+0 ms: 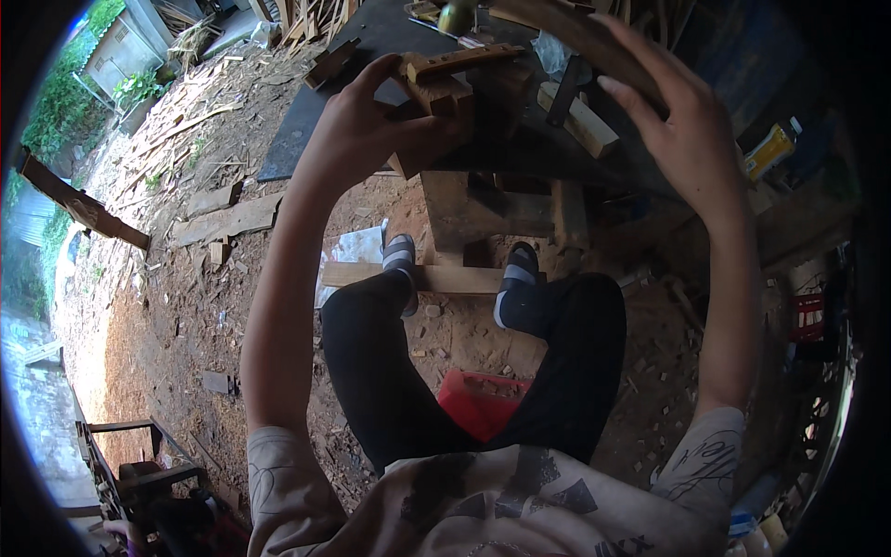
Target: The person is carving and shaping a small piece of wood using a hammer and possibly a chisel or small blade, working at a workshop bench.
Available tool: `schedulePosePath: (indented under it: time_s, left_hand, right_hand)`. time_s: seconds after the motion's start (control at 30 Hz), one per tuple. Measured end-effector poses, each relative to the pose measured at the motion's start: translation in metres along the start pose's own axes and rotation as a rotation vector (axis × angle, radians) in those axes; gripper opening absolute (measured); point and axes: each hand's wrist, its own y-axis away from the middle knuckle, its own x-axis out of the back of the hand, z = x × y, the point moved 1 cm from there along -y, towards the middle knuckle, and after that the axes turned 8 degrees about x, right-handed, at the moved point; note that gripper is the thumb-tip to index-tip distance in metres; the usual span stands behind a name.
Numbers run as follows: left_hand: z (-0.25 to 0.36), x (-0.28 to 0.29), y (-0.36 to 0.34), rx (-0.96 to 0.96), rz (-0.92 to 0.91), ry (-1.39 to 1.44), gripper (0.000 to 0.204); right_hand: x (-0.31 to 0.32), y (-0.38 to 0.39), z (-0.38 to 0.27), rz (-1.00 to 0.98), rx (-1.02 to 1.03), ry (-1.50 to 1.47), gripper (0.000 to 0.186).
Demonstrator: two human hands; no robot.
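Observation:
My left hand (385,121) is closed around a wooden block (445,93) at the near edge of a dark tabletop (297,130). Across the top of that block lies a narrow wooden strip (464,60) with small dark marks along it. My right hand (673,111), raised on the right, grips a long brown wooden handle (594,46) running up and left out of the picture. Whatever the handle's far end carries is cut off by the upper rim. Below it, a pale wooden block (580,121) rests on the tabletop, a dark flat blade-like piece (563,93) against it.
A yellow bottle (770,148) lies at the right, and a crumpled clear plastic bag (552,54) at the back. Beneath the table stands a wooden support (483,218) with a crossbar (464,278) by my feet. I sit over a red plastic seat (483,404). Wood scraps (227,218) litter the ground.

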Motion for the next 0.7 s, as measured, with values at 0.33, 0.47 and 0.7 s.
schedulePosePath:
  time_s: [0.33, 0.47, 0.7]
  left_hand:
    - [-0.014, -0.003, -0.004, -0.047, 0.061, 0.101, 0.088]
    - [-0.007, -0.004, -0.004, -0.034, 0.056, 0.079, 0.090]
    - [0.005, -0.005, 0.012, 0.162, -0.017, 0.128, 0.093]
  right_hand:
    - [-0.002, -0.008, -0.012, 0.029, 0.080, 0.131, 0.058]
    - [-0.007, -0.008, -0.019, -0.111, -0.015, 0.064, 0.056]
    - [-0.006, -0.006, -0.023, -0.237, -0.035, 0.078, 0.055]
